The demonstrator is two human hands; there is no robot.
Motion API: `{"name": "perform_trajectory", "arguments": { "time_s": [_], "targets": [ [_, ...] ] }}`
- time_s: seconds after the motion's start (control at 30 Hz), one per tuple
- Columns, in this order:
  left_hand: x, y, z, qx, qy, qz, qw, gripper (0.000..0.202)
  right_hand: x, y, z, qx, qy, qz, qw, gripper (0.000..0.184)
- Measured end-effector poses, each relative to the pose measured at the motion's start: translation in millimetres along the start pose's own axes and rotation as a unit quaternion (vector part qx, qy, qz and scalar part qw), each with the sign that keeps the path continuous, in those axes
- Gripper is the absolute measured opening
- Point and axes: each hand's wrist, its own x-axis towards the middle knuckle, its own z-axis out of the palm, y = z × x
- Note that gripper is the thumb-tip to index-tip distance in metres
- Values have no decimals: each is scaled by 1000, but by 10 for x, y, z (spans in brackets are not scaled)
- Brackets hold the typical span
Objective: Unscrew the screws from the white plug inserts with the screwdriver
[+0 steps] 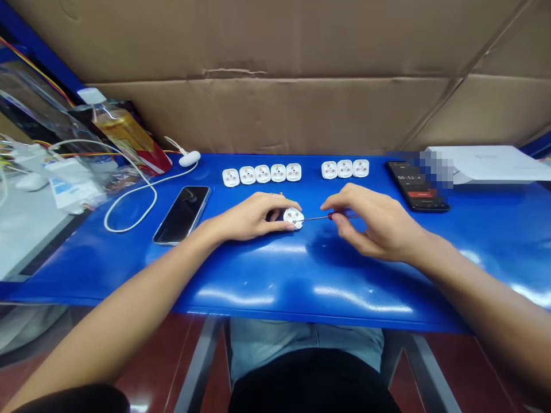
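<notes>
Between the thumb and fingers of my left hand is a round white plug part with small brass-coloured pieces inside, held just over the blue table. My right hand grips a screwdriver with a red collar and a thin metal shaft. The shaft lies nearly level and its tip meets the lower part of the plug part. Most of the screwdriver's handle is hidden by my fingers. Behind my hands, a row of several square white plug parts stands at the left and another row of three at the right.
On the left lie a dark phone, a white cable, a tilted drink bottle and a white box-like item. A phone showing a timer and a white sheet are at the right. Cardboard walls the back.
</notes>
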Motion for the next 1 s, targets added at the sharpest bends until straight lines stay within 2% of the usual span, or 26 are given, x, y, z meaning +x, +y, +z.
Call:
{"name": "perform_trajectory", "arguments": {
  "time_s": [0.1, 0.2, 0.3, 0.4, 0.47, 0.6, 0.7, 0.83, 0.93, 1.0],
  "targets": [
    [0, 7, -2, 2, 1, -1, 1000, 47, 3, -10, -7, 19, -6, 17, 1000, 21],
    [1, 10, -4, 5, 0, -2, 1000, 47, -1, 0, -4, -11, 0, 35, 999, 16],
    [-1, 11, -2, 5, -1, -4, 1000, 47, 1, 0, -3, -15, 4, 18, 1000, 15],
    [-4, 11, 0, 5, -1, -5, 1000, 48, 1, -14, -14, 18, 0, -1, 1000, 22],
    [-6, 8, 1, 6, -1, -7, 1000, 48, -7, -16, -15, 26, -3, 13, 1000, 24],
    [-10, -1, 3, 10, 4, -3, 1000, 49, -22, -6, 15, -21, -3, 59, 998, 17],
    [-9, 2, 2, 8, 4, -4, 1000, 49, -14, -15, 30, -13, 20, 44, 999, 13],
    [-5, 7, 1, 7, -1, -12, 1000, 48, -11, -27, 27, 21, 13, 31, 999, 23],
    [-4, 4, 3, 8, 1, -8, 1000, 48, -23, -17, 35, -3, 13, 60, 998, 17],
    [-3, 2, 3, 6, 1, -5, 1000, 49, -27, -10, 40, -17, 16, 52, 998, 14]
  ]
}}
